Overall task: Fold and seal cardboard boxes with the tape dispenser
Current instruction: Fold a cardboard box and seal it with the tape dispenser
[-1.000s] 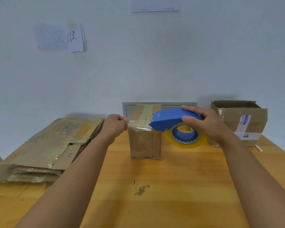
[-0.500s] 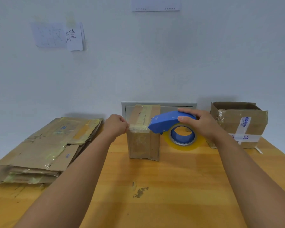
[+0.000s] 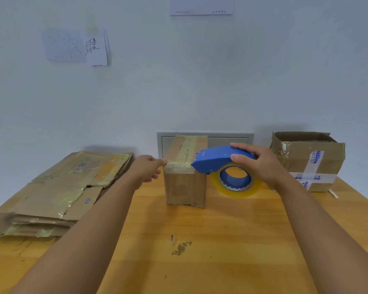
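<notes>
Mid-seal at frame centre: left hand (image 3: pixel 146 170) pinching tape end on small box (image 3: pixel 185 183), right hand (image 3: pixel 261 164) gripping tape dispenser (image 3: pixel 219 159); flattened cardboard (image 3: pixel 57 192) lower left unfolded.

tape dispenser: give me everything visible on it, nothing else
The tape dispenser is a blue, plastic-looking hand-held shell with a curved top, holding a roll of clear yellowish tape on a blue hub. It is tilted, nose down to the left, and the nose meets the top right edge of the small cardboard box. The right hand grips it from above, fingers over the top. The roll hangs beside the box; whether it touches the table is unclear.
</notes>
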A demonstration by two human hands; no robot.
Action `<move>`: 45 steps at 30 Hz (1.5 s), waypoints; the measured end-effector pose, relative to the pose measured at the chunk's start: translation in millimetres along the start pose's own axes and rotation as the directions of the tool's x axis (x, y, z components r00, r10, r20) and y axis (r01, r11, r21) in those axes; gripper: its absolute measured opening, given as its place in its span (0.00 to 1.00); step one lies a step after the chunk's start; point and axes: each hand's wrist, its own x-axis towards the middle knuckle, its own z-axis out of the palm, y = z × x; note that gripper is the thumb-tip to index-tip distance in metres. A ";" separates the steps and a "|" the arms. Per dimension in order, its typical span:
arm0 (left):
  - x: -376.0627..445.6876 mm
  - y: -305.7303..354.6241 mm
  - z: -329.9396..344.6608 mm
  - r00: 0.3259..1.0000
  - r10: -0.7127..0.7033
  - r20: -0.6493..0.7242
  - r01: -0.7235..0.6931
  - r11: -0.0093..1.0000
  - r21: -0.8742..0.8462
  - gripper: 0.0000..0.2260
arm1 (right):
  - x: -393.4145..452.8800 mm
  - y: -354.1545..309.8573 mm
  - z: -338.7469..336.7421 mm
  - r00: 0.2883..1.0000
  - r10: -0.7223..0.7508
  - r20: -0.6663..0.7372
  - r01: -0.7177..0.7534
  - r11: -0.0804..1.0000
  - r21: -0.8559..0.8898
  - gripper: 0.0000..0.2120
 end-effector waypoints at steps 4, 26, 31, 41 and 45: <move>-21.0 -13.1 19.8 0.850 0.419 -0.319 -0.380 0.908 0.179 0.11 | -1.0 2.3 1.8 1.000 0.004 -0.014 -0.004 1.000 0.018 0.17; -6.4 -28.0 69.1 0.476 0.879 -0.001 -0.577 0.313 0.755 0.15 | -8.2 14.9 26.2 0.988 0.073 -0.133 -0.050 0.984 0.168 0.21; -7.8 -24.0 77.7 0.436 0.900 0.019 -0.614 0.282 0.737 0.19 | -8.6 19.1 24.1 0.990 0.090 -0.109 -0.066 0.977 0.205 0.22; -4.2 -30.9 74.9 0.486 0.874 -0.015 -0.578 0.334 0.745 0.16 | -25.0 31.7 -8.1 0.996 0.052 -0.067 -0.042 0.988 0.148 0.20; -9.4 -24.3 81.1 0.524 0.852 -0.004 -0.562 0.350 0.750 0.18 | -33.5 33.8 -21.4 1.000 0.031 -0.007 -0.030 0.995 0.093 0.22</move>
